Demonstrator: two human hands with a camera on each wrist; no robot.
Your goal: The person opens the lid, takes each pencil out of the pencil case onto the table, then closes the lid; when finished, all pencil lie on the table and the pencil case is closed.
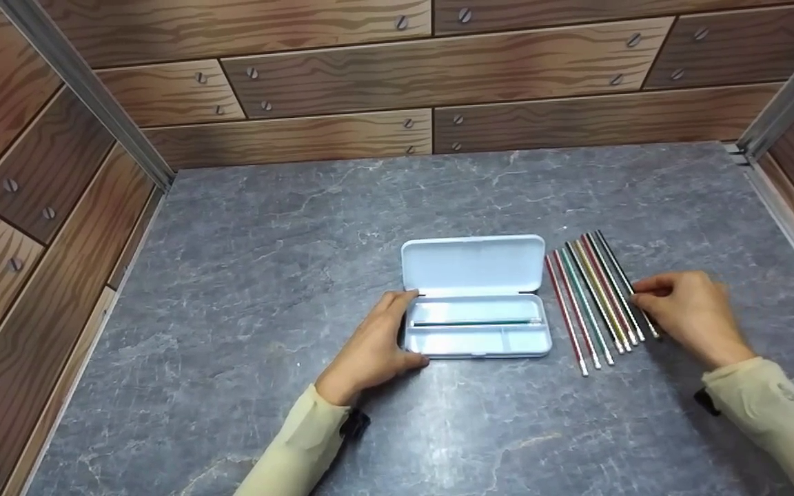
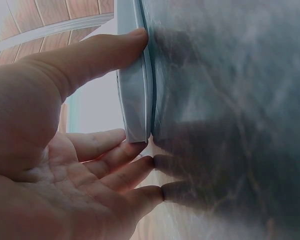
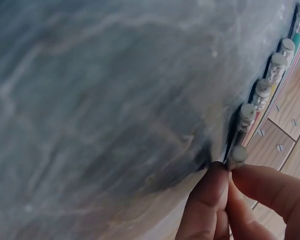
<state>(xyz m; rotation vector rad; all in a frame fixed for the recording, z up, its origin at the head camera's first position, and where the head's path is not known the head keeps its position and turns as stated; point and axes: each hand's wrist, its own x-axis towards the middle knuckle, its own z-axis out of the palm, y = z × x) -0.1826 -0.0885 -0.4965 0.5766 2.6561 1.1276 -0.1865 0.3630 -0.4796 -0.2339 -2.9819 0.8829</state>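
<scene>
A white pencil case (image 1: 473,265) lies with its lid raised, and one green pencil (image 1: 473,323) rests in its rear compartment. My left hand (image 1: 376,344) grips the case's left end, thumb against the front wall and fingers around the back corner. In the left wrist view, the thumb (image 2: 132,47) presses the case wall (image 2: 132,107), while some fingertips touch the tabletop. To the right, my right hand (image 1: 693,310) pinches the black pencil (image 1: 615,260) at the outer end of a row. Its eraser end (image 3: 237,154) shows beside the thumb and fingertips in the right wrist view.
Several red, green, gold and dark pencils (image 1: 565,310) lie side by side right of the case, eraser ends toward me. They rest on a grey marbled tabletop (image 1: 266,275). Wood-patterned walls (image 1: 328,83) with metal corner posts (image 1: 94,96) enclose it.
</scene>
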